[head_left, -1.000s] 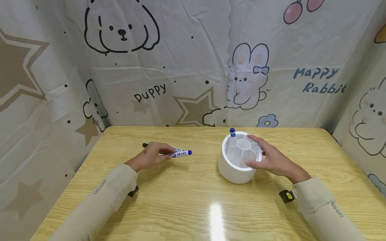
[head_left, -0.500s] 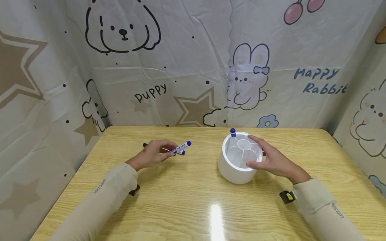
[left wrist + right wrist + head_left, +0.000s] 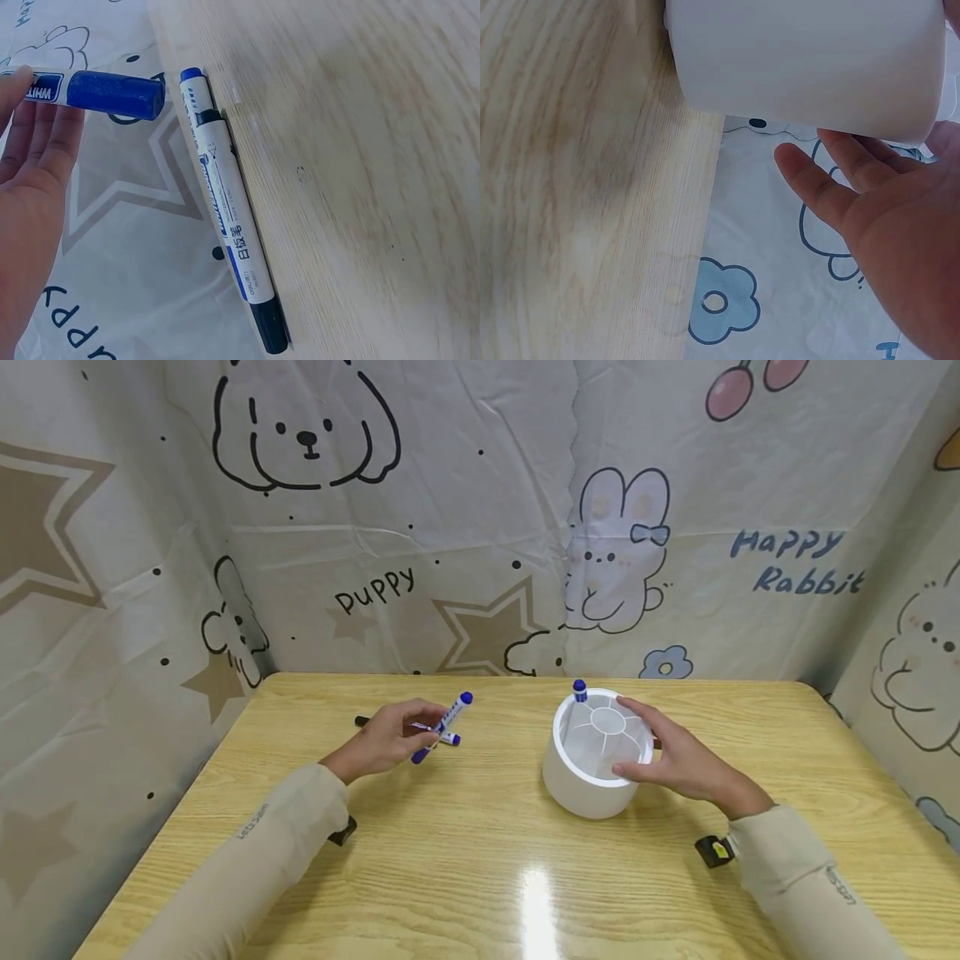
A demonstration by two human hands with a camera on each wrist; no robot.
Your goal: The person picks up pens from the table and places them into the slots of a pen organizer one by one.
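My left hand pinches a blue-capped whiteboard marker between thumb and fingers, tilted with its upper blue end pointing up and right. In the left wrist view its thick blue end sticks out past the fingers. Beneath that hand lie a black-capped whiteboard marker and a blue-ended marker, nearly in line. On the right, my right hand grips the rim of a white round pen holder, thumb over the near edge. Another blue-capped marker stands in the holder's far left compartment.
The pen holder has clear dividers radiating from a round centre. Wood-grain table runs back to a printed curtain, with more curtain at both sides. Each wrist carries a small black camera.
The marker in my left hand has turned from nearly flat to steeply tilted, and the hand has shifted slightly right and farther back. My right hand and the pen holder stay put.
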